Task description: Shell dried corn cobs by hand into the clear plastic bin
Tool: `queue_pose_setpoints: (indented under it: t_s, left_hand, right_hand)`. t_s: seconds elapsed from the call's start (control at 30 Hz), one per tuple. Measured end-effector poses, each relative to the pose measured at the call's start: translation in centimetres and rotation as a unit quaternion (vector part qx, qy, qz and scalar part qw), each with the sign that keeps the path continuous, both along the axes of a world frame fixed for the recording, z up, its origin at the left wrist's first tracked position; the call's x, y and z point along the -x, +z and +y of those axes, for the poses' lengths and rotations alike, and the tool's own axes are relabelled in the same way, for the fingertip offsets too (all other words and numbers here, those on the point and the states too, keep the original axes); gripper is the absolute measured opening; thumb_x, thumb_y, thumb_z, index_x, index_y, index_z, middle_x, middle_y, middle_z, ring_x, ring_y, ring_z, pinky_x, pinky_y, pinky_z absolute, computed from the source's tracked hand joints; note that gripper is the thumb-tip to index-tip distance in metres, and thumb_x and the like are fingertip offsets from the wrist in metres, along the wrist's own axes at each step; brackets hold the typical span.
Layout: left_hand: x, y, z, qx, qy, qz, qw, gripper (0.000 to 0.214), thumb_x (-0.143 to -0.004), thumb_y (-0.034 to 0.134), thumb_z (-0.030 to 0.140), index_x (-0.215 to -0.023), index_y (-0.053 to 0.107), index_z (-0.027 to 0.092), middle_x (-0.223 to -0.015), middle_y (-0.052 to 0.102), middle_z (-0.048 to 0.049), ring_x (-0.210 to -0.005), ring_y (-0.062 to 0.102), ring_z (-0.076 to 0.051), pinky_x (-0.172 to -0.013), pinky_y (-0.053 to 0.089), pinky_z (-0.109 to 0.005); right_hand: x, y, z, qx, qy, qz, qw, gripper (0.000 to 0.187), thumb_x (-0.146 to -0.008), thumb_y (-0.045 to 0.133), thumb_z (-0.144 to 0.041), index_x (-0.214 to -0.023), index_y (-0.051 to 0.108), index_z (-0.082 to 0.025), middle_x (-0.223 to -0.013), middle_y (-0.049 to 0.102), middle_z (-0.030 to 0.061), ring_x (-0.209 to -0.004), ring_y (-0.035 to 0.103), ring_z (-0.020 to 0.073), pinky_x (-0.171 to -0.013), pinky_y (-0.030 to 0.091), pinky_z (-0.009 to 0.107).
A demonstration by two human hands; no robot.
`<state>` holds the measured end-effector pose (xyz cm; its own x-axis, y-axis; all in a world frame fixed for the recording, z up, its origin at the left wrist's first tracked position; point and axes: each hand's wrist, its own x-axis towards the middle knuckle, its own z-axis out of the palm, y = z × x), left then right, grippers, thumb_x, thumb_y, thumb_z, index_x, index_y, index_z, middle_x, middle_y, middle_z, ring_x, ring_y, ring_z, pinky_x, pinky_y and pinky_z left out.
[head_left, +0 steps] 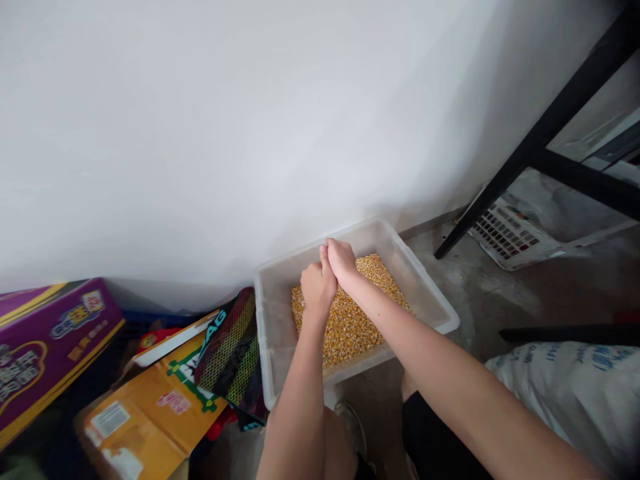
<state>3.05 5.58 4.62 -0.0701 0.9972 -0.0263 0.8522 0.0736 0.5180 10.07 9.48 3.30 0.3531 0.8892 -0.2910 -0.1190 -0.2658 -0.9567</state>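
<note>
A translucent plastic bin (435, 293) stands on the floor against the wall, with a layer of yellow corn kernels (353, 327) over its bottom. Above the corn, my left hand (319, 287) is closed, its thumb pointing up and away. My right hand (341, 259) is also closed and presses against the left one, slightly farther off. The curled fingers face away from me, so whatever the hands may hold is hidden.
To the left are a purple carton (55, 347), a yellow cardboard package (155, 407) and a striped mesh bag (233, 353) touching the bin. A black metal frame (530, 157), a white basket (515, 233) and a white woven sack (570, 387) stand on the right.
</note>
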Motion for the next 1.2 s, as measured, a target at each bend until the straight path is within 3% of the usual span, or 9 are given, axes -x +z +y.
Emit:
queue_pose_setpoints:
  t_s: [0.17,0.43,0.6,0.73,0.83,0.97,1.2]
  left_hand:
    - [0.7,0.2,0.3,-0.029,-0.053,-0.025,0.998,0.081,-0.09,0.01,0.057,-0.06,0.068,0.01,-0.059,0.062,-0.0164,-0.056,0.055,-0.022,-0.058,0.032,-0.03]
    - [0.8,0.2,0.4,-0.031,-0.081,-0.077,0.993,0.074,-0.09,0.015,0.057,-0.05,0.06,0.014,-0.048,0.054,-0.0104,-0.054,0.052,-0.019,-0.057,0.031,-0.028]
    - [1.0,-0.2,1.1,0.032,-0.069,-0.141,0.987,0.07,-0.086,0.023,0.063,-0.047,0.055,0.014,-0.043,0.048,-0.0053,-0.051,0.047,-0.016,-0.055,0.03,-0.027]
    - [1.5,-0.1,1.3,0.045,-0.065,-0.192,0.978,0.072,-0.088,0.016,0.061,-0.061,0.063,0.014,-0.053,0.057,-0.0054,-0.056,0.052,-0.017,-0.058,0.035,-0.025]
    - [1.4,0.3,1.0,0.028,-0.116,-0.152,0.981,0.068,-0.088,0.019,0.06,-0.071,0.066,0.014,-0.066,0.064,-0.0071,-0.067,0.057,-0.019,-0.063,0.037,-0.026]
    - [0.9,0.4,0.5,0.018,-0.19,-0.085,0.978,0.066,-0.09,0.019,0.056,-0.076,0.066,0.013,-0.074,0.067,-0.009,-0.074,0.06,-0.021,-0.064,0.037,-0.026]
    - [0.4,-0.2,0.1,-0.014,-0.225,-0.038,0.974,0.067,-0.094,0.012,0.048,-0.075,0.065,0.013,-0.073,0.067,-0.0133,-0.071,0.061,-0.021,-0.064,0.035,-0.026]
  right_hand:
    - [0.1,0.1,-0.3,-0.022,0.011,-0.073,0.997,0.026,-0.074,0.04,-0.031,-0.051,0.044,-0.02,-0.048,0.043,-0.0021,-0.051,0.039,0.0123,-0.048,0.026,0.025]
    - [-0.5,-1.4,0.2,-0.074,0.054,-0.004,0.996,0.022,-0.071,0.042,-0.031,-0.052,0.039,-0.02,-0.049,0.035,-0.0041,-0.051,0.034,0.0107,-0.047,0.027,0.023]
    - [-1.3,-0.6,0.5,-0.01,0.044,0.097,0.994,0.018,-0.069,0.047,-0.03,-0.055,0.043,-0.02,-0.047,0.04,-0.0043,-0.047,0.037,0.0105,-0.045,0.03,0.023]
    - [-2.0,0.4,0.5,0.059,0.001,0.144,0.988,0.021,-0.074,0.045,-0.029,-0.055,0.047,-0.019,-0.046,0.046,-0.0014,-0.044,0.044,0.0126,-0.044,0.034,0.025]
    - [-2.1,0.3,0.5,0.054,-0.02,0.17,0.984,0.023,-0.076,0.044,-0.028,-0.055,0.044,-0.02,-0.047,0.046,-0.0015,-0.045,0.044,0.0125,-0.046,0.035,0.025]
    - [-1.6,-0.5,0.4,0.049,-0.001,0.209,0.977,0.023,-0.076,0.043,-0.025,-0.054,0.041,-0.02,-0.051,0.048,-0.0019,-0.048,0.044,0.0119,-0.049,0.037,0.025]
    - [-1.8,-1.3,0.1,0.06,0.017,0.151,0.987,0.019,-0.069,0.042,-0.016,-0.05,0.042,-0.019,-0.047,0.044,-0.0036,-0.046,0.04,0.0101,-0.047,0.033,0.024]
